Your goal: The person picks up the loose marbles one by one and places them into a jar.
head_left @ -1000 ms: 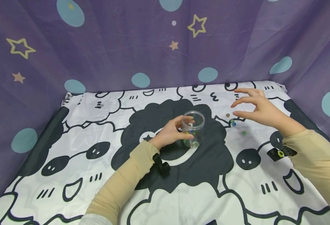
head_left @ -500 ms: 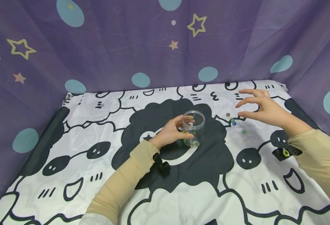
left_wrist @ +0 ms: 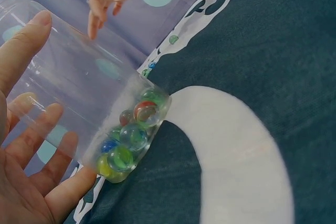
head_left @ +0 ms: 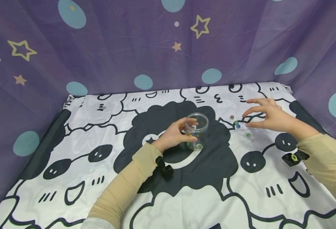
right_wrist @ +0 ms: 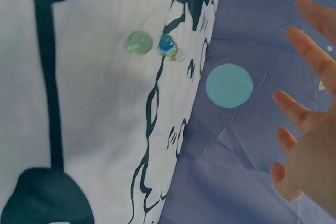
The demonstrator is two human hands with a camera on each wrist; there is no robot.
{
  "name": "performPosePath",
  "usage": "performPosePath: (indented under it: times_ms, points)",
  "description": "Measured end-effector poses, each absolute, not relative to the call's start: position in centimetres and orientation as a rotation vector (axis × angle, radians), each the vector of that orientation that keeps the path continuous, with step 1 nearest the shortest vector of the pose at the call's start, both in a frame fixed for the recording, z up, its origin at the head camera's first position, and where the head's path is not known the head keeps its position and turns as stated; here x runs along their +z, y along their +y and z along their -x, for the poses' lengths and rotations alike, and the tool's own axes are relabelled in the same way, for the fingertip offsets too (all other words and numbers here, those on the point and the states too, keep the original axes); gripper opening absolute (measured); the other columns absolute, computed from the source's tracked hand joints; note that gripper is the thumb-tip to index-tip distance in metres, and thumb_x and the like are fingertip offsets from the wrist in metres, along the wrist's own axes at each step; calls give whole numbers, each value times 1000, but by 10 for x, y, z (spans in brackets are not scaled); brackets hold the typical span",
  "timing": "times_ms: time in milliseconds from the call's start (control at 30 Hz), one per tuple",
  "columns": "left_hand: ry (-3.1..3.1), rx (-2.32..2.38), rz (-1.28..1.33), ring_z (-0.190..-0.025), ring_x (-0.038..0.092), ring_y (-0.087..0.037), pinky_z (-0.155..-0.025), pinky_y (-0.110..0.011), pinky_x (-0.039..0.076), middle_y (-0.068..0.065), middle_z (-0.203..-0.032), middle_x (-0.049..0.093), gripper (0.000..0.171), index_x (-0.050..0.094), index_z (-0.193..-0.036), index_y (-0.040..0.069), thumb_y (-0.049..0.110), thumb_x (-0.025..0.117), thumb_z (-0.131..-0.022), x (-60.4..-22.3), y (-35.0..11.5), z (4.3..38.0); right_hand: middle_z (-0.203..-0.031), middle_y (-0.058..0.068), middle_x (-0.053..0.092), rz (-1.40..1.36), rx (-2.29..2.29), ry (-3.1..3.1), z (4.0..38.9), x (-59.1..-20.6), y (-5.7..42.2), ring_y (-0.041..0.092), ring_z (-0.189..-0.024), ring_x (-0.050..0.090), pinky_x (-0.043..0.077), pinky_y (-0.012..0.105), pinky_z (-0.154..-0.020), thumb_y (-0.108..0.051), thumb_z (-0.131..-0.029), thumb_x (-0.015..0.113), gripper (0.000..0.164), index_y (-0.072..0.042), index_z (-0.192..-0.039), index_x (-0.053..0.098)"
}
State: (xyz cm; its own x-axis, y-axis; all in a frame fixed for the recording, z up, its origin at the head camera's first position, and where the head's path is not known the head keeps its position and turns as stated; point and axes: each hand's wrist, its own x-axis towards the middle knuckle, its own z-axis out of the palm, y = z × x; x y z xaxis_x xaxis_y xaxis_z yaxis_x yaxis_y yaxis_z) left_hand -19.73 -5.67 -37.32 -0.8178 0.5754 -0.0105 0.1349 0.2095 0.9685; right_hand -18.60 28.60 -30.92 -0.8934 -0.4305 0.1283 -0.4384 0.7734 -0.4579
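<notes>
Left hand [head_left: 172, 135] round jar [head_left: 201, 131], right [head_left: 271, 116] spread

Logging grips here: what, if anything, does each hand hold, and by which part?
The left hand holds the clear jar by its sides; the right hand holds nothing.

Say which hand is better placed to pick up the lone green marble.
Probably the right hand: it holds nothing and hovers near the green marble, while the left hand grips the jar.

Starry, dotted purple curtain [head_left: 108, 57] on three sides; cartoon-print cloth [head_left: 182, 208] below.
</notes>
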Motion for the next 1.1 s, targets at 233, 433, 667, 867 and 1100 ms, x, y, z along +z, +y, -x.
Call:
performPosePath:
  times_ms: [233, 433, 667, 867, 1100]
  points:
    - [2117, 1640, -662, -123, 50, -23, -91, -34, 46, -8, -136, 53, 63, 46, -137, 7, 4, 74, -81, -373, -57, 196, -140, 25, 39, -714, 683, -3036, 188, -321, 290, 54, -124, 22, 21, 69, -84, -21, -73, 81, 29, -14, -99, 72]
    - [2102, 1643, -665, -125, 48, -25, -90, -32, 47, -12, -138, 51, 63, 45, -137, 7, 4, 74, -81, -374, -56, 197, -139, 25, 39, -730, 635, -3085, 187, -333, 292, 55, -122, 21, 19, 69, -83, -24, -72, 82, 30, -16, -99, 72]
    - [2103, 1643, -671, -125, 48, -25, -95, -37, 44, -11, -137, 52, 63, 45, -137, 6, 4, 73, -81, -373, -57, 197, -137, 25, 40, -705, 585, -3101, 189, -341, 295, 58, -122, 20, 18, 71, -83, -25, -70, 83, 28, -18, -96, 73]
    - [2104, 1647, -659, -126, 48, -24, -96, -38, 44, -10, -137, 53, 64, 45, -137, 6, 4, 74, -81, -373, -57, 197, -137, 26, 40, -695, 558, -3131, 188, -346, 298, 57, -120, 21, 20, 67, -82, -26, -69, 84, 28, -20, -95, 73]
    - [2116, 1645, -660, -125, 48, -24, -93, -36, 45, -9, -137, 53, 64, 45, -138, 6, 4, 74, -81, -373, -57, 196, -138, 28, 38, -698, 531, -3159, 188, -351, 300, 58, -123, 19, 15, 71, -86, -28, -68, 83, 27, -21, -93, 74]
